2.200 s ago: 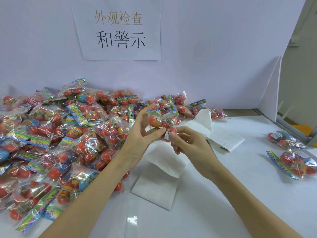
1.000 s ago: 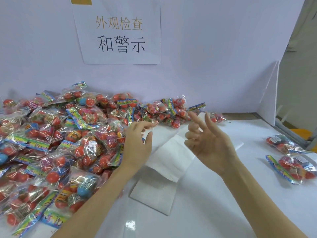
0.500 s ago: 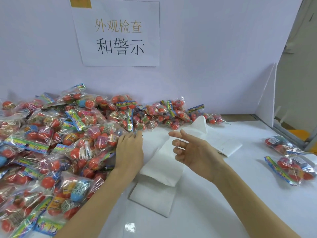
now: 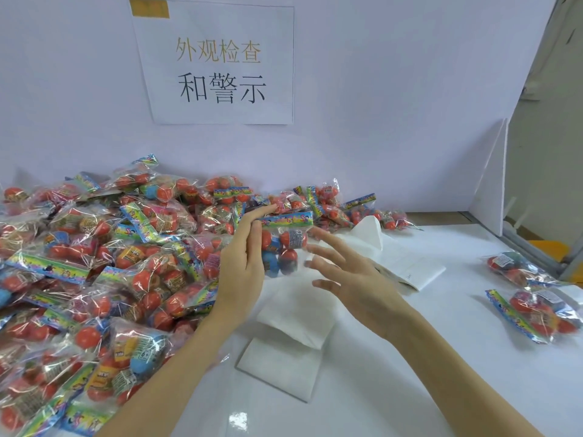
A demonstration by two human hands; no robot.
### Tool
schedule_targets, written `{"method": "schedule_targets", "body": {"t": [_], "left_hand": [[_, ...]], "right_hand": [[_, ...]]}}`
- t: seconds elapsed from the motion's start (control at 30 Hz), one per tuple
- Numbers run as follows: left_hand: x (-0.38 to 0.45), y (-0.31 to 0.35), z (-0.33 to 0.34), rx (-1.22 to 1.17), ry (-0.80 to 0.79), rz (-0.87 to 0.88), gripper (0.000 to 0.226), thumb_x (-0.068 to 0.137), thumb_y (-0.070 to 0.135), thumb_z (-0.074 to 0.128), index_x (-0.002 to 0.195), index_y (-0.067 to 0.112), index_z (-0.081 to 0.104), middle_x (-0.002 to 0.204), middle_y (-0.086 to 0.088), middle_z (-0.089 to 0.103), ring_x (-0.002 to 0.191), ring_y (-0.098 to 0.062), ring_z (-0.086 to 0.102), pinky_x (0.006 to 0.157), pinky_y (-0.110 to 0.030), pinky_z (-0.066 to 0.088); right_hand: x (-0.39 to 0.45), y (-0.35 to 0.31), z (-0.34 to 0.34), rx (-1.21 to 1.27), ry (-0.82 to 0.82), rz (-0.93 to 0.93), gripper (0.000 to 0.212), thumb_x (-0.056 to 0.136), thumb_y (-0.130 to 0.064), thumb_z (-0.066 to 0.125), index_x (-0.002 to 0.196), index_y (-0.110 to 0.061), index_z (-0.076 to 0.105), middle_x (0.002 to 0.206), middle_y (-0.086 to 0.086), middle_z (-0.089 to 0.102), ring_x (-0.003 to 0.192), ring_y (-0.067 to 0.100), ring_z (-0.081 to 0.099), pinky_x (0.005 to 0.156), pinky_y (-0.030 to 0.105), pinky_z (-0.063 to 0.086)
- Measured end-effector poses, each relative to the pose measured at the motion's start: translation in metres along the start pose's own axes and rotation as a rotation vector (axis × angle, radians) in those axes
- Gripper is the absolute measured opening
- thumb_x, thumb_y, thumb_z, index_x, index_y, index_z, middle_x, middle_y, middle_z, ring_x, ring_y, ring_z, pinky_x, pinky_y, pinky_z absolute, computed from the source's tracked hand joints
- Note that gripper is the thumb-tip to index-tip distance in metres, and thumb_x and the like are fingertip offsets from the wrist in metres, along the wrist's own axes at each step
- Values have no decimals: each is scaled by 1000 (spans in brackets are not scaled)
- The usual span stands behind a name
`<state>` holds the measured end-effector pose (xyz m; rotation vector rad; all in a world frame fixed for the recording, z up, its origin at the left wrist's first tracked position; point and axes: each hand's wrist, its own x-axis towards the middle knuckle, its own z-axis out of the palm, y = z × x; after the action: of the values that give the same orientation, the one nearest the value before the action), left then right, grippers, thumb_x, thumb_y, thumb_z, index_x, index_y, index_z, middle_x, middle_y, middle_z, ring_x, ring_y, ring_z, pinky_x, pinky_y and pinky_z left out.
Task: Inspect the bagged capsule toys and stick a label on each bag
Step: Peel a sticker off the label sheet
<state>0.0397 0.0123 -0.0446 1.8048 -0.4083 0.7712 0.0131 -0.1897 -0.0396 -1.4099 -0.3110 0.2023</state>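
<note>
A big pile of clear bags of red and blue capsule toys (image 4: 94,263) covers the left of the white table. My left hand (image 4: 244,263) holds one bag of capsule toys (image 4: 285,244) upright above the pile's right edge, fingers nearly straight along its left side, thumb hidden behind it. My right hand (image 4: 347,275) hovers just right of that bag, fingers spread and holding nothing. A white folded strip of label backing paper (image 4: 293,313) lies under both hands, running back to a label sheet (image 4: 413,269).
Two bags (image 4: 536,313) (image 4: 511,266) lie apart at the table's right edge. A paper sign (image 4: 220,64) hangs on the pale back wall. A white side panel (image 4: 492,184) stands at the right, with a metal frame beyond it.
The earlier bag went back out of my hands. My left hand reached into the pile and has lifted a new bag. My right hand, open throughout, has come beside it.
</note>
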Motion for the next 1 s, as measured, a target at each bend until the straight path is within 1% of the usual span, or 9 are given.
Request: {"method": "schedule_targets", "body": {"t": [0.07,0.17,0.27,0.4,0.53,0.63,0.73,0.8,1.0], "left_hand": [[1,3,0,-57,-21,-56,31,114,27,34,121,35,64,81,-20,57,60,-34,43,58,-45,39],[0,3,2,-182,-97,-176,32,114,25,39,95,34,62,66,3,46,60,-9,41,58,-21,36],[1,-1,1,-353,-186,-357,25,110,12,48,99,18,69,78,5,66,75,-10,61,74,-19,49],[2,2,0,-521,-355,-401,29,99,25,61,126,18,69,110,-20,70,88,-27,68,77,-33,57],[-3,5,3,-401,-443,-363,39,94,53,69,121,24,71,103,-3,77,94,-19,74,77,-24,59],[-2,5,2,-391,-411,-348,26,91,48,72,110,30,72,103,4,78,94,-19,76,76,-20,58],[-1,4,2,-408,-412,-335,24,91,39,74,102,23,60,95,-6,77,86,-28,78,68,-33,63],[-2,3,4,-387,-439,-293,27,97,37,69,96,14,55,88,-15,72,86,-29,77,75,-39,63],[-2,5,4,-379,-410,-288,33,102,36,57,93,5,55,86,-26,62,80,-29,64,81,-26,52]], "right_hand": [[0,2,5,-75,-32,-42,41,95,-33,73,132,-48,66,137,-8,68,125,13,65,101,36,56],[1,5,8,-125,82,-50,24,98,-25,72,121,-19,73,119,5,77,111,21,72,97,40,57],[4,6,7,-40,201,-45,28,99,-24,68,114,-1,70,105,14,78,91,24,72,96,45,57],[3,-2,3,-146,308,-120,27,100,-34,66,107,-8,72,85,4,73,80,16,68,83,41,52],[1,-1,2,-189,279,-121,39,87,-53,76,98,-15,77,88,6,76,84,19,73,84,37,54],[3,-2,0,-133,309,-95,51,80,-55,78,89,-5,76,85,9,76,78,19,71,78,33,53],[4,-2,-2,-80,356,-96,45,79,-51,78,87,-7,77,89,14,78,79,21,73,75,29,55],[3,-2,-2,-95,372,-115,43,82,-48,76,89,-5,76,90,15,78,80,20,72,72,24,54],[3,-5,0,-73,407,-166,36,89,-44,70,86,-9,77,85,12,75,78,18,69,72,27,55]]}}
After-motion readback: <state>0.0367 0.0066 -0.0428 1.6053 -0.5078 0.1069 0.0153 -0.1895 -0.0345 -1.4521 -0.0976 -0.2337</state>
